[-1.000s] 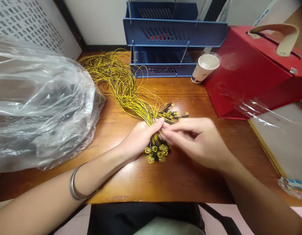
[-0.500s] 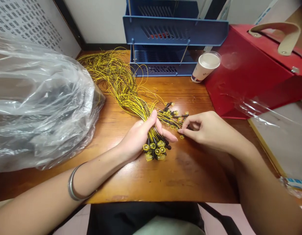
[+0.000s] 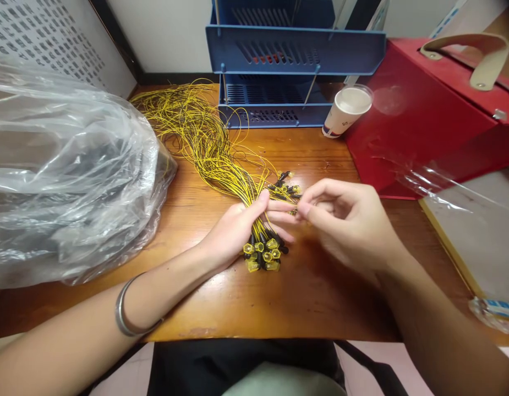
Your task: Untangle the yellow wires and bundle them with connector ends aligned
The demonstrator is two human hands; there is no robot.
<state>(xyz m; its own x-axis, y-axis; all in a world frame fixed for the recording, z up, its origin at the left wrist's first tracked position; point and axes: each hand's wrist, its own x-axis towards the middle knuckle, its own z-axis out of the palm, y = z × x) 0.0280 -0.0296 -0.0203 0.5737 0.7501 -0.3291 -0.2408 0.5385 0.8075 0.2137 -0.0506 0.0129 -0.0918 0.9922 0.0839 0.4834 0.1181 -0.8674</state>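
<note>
A bundle of thin yellow and black wires runs forward from my left hand, whose thumb presses it against the palm while the other fingers stretch out to the right. Below that hand hang the bundle's black ends with clear yellow hexagonal caps, facing me. My right hand is pinched at the left fingertips, and a wire seems to lead into the pinch; its end is hidden by the fingers. More loose capped wire ends lie on the table just beyond both hands.
A clear plastic bag bulges over the table's left side. Blue stacked trays stand at the back beside a paper cup. A red box with a beige handle occupies the right. The wooden table ends near my lap.
My right hand has come left and slightly up, close to my left fingertips. The left fingers have straightened and spread, with the bundle still under the thumb.
</note>
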